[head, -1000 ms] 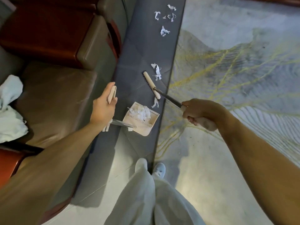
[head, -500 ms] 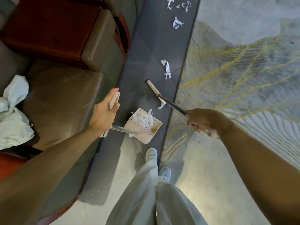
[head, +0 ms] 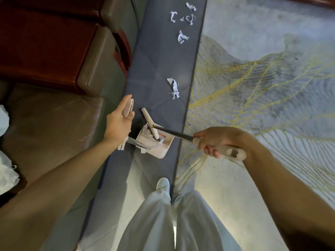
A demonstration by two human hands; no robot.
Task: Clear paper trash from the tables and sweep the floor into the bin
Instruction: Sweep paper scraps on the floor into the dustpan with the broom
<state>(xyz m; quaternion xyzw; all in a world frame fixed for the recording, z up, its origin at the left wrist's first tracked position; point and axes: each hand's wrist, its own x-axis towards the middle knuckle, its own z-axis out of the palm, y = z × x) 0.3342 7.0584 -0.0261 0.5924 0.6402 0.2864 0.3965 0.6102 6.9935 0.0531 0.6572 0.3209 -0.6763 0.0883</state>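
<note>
Nearest the camera, pale trousers (head: 163,223) hang down to a white shoe (head: 163,184) that stands on the grey strip of floor (head: 155,60), right beside the edge of a rug (head: 253,78) patterned with yellow lines. Just beyond, the right hand (head: 215,142) is curled tight around the pale grip of a broom (head: 172,132), whose dark shaft slants left and down to a cream brush head lying across the mouth of the dustpan (head: 155,144). The dustpan sits on the grey strip with crumpled white paper inside it, partly hidden under the brush. The left hand (head: 118,124) is closed around the top of the dustpan's upright handle, the thumb stretched along the pale grip. To the left stands a brown leather seat (head: 54,120) with white cloth at its near edge. Farther along the strip, one crumpled paper scrap (head: 173,87) lies well apart from the dustpan, and beyond that a loose cluster of paper scraps (head: 183,22) lies near the rug's border.
</note>
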